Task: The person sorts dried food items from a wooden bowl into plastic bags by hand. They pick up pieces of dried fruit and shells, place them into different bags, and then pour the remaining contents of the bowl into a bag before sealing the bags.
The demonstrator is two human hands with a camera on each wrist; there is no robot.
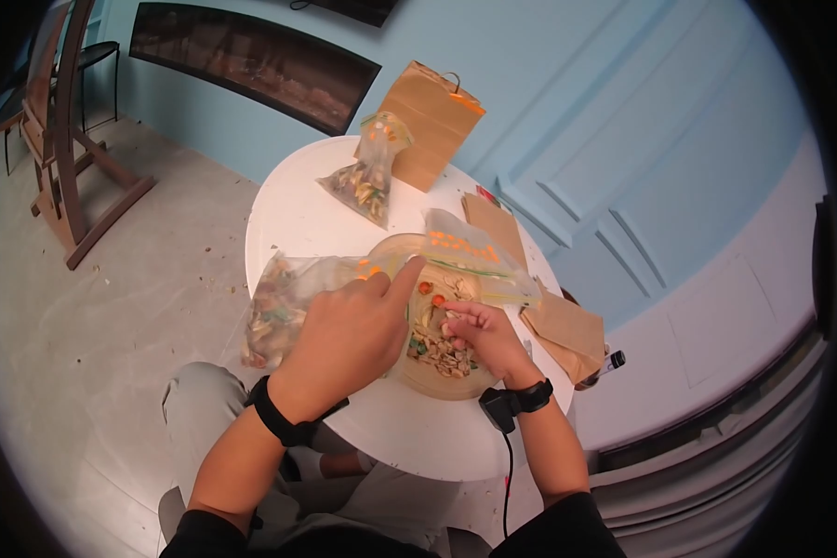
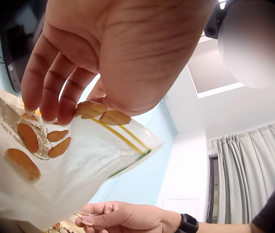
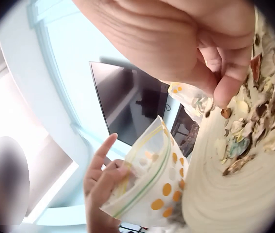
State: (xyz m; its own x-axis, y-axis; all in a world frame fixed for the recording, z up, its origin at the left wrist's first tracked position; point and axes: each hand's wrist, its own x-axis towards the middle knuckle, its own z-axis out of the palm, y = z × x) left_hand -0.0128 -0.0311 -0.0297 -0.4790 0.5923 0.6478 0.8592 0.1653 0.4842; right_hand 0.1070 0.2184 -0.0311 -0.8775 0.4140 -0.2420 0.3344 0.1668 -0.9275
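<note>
My left hand (image 1: 353, 325) grips the upper edge of a clear zip bag (image 1: 268, 307) with orange dots and mixed dried pieces inside, index finger pointing out. In the right wrist view the bag's mouth (image 3: 152, 145) gapes beside the left hand (image 3: 101, 194). My right hand (image 1: 493, 342) is over a round pale tray (image 1: 456, 391), thumb and fingertips pinching a small pale piece (image 2: 86, 219). Under it lies a pile of dried pieces (image 3: 247, 128), brown, cream and greenish, with two red-orange bits (image 1: 438, 300) near the fingertips.
Another dotted zip bag (image 1: 460, 240) lies over the tray's far edge. A filled zip bag (image 1: 367, 191) stands near a brown paper bag (image 1: 432, 130) at the back of the white table (image 1: 279, 209). Folded brown paper bags (image 1: 563, 335) lie to the right. Bits litter the floor.
</note>
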